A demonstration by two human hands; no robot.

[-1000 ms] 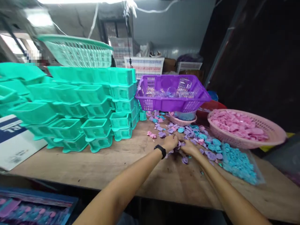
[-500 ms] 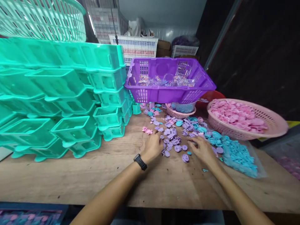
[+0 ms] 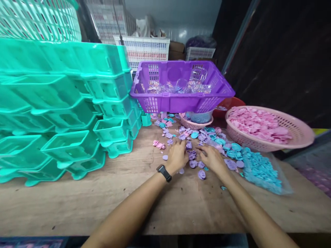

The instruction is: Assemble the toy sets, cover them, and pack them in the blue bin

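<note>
1. Teal trays (image 3: 64,103): stacked, filling the frame's left.
2. Wooden table (image 3: 103,203): spans the lower frame.
3. Purple basket (image 3: 181,100): upper centre.
4. Pink basket (image 3: 297,137): right.
5. Left hand (image 3: 178,155): centre, palm down, fingers loosely spread on small purple pieces (image 3: 192,162).
6. Right hand (image 3: 212,159): just beside, fingers apart, touching the same scatter.

Both hands rest among small plastic pieces (image 3: 192,156) scattered on the worktop (image 3: 77,199), stacked trays (image 3: 64,113) to their left, a rectangular basket (image 3: 181,100) behind, a round basket (image 3: 297,137) at right.
</note>
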